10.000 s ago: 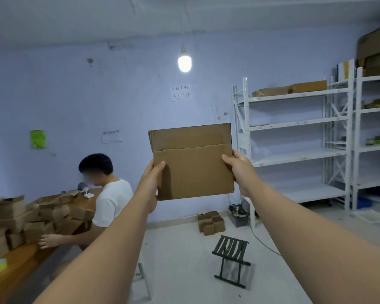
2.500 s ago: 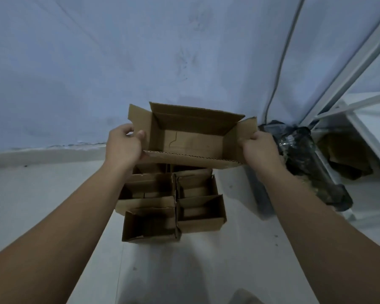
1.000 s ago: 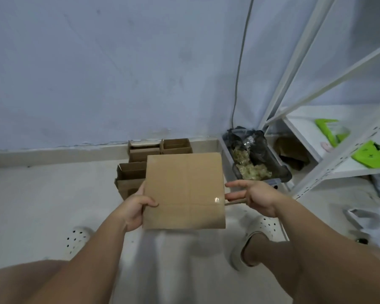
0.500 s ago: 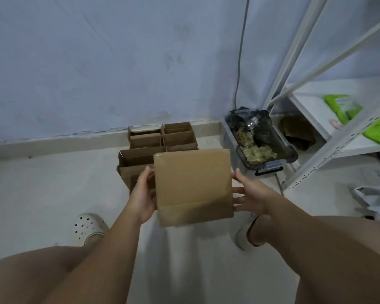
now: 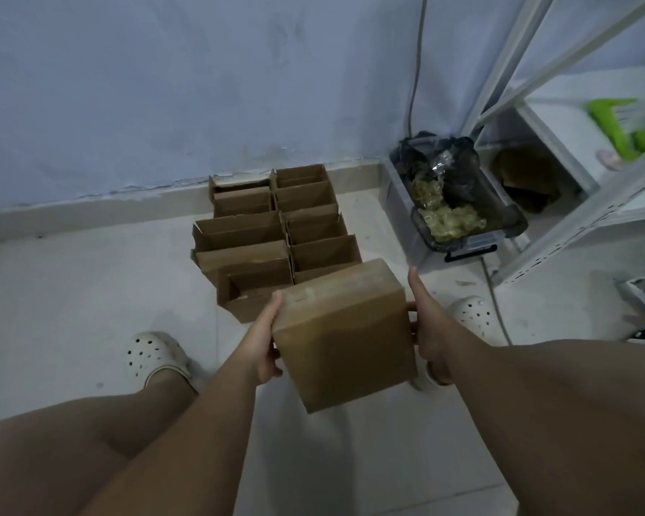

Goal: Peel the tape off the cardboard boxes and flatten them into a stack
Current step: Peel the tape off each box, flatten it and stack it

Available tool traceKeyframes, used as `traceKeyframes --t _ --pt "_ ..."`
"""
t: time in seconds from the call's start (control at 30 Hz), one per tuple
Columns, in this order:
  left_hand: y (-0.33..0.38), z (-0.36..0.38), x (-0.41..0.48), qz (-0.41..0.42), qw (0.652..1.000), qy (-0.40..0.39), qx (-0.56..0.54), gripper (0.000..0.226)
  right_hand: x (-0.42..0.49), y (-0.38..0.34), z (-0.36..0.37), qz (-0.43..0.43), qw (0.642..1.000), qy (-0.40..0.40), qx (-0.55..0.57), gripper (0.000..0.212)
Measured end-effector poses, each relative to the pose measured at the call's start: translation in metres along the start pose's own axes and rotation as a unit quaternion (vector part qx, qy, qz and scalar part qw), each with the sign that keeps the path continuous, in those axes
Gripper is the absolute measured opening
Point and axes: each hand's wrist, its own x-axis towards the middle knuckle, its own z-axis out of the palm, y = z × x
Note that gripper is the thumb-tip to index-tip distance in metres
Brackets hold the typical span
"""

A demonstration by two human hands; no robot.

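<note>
I hold a closed brown cardboard box (image 5: 345, 337) between both hands, low over the floor in front of my knees. My left hand (image 5: 265, 340) grips its left side, thumb along the upper edge and fingers underneath. My right hand (image 5: 425, 329) holds the right side with the thumb pointing up and the fingers tucked against the box. Just beyond it, several open-topped cardboard boxes (image 5: 276, 232) stand in two rows on the floor, reaching back to the wall.
A dark plastic bin (image 5: 458, 206) holding crumpled tape scraps sits right of the boxes. White metal shelving (image 5: 581, 150) rises at the right. A cable (image 5: 415, 68) runs down the wall. My white clogs (image 5: 153, 355) (image 5: 473, 314) stand on the pale floor.
The box has dropped lower and tilted so that one narrow face now points up. I have crouched closer to the floor boxes. Both hands keep hold of its sides.
</note>
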Motion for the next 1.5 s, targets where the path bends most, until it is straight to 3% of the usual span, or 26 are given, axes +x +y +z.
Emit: traceKeyframes --t 0.17,0.33,0.5,0.73,0.97,1.1,1.27,1.4,1.5 --pt "-0.018 0.003 0.016 0.065 0.998 0.009 -0.012 0.045 0.028 0.032 -0.003 -0.001 1.0 -0.002 0.009 0.053" --pt "-0.041 -0.003 0.029 0.09 0.994 0.057 0.038 0.04 0.057 0.062 0.0 -0.059 0.998 0.009 0.018 0.029" --pt "-0.045 -0.002 0.046 0.078 0.991 0.109 0.022 0.03 0.069 0.062 0.008 -0.139 0.985 0.098 -0.04 0.028" --pt "-0.04 -0.001 0.058 0.047 0.988 0.144 -0.014 0.045 0.072 0.049 0.017 -0.168 0.962 0.161 -0.14 0.023" --pt "-0.044 0.002 0.056 0.046 0.983 0.174 0.047 0.014 0.068 0.052 0.019 -0.163 0.944 0.2 -0.203 0.025" --pt "-0.041 0.001 0.059 0.055 0.976 0.205 0.041 0.034 0.067 0.053 0.016 -0.151 0.95 0.2 -0.187 0.019" --pt "-0.04 0.0 0.059 0.055 0.978 0.199 0.035 0.031 0.072 0.054 0.011 -0.107 0.972 0.189 -0.089 0.005" --pt "-0.037 -0.002 0.059 0.03 0.986 0.166 0.019 0.037 0.075 0.055 0.006 -0.054 0.984 0.168 -0.011 0.028" --pt "-0.035 -0.004 0.059 0.014 0.989 0.145 0.025 0.029 0.075 0.055 0.004 -0.042 0.99 0.136 0.015 0.032"
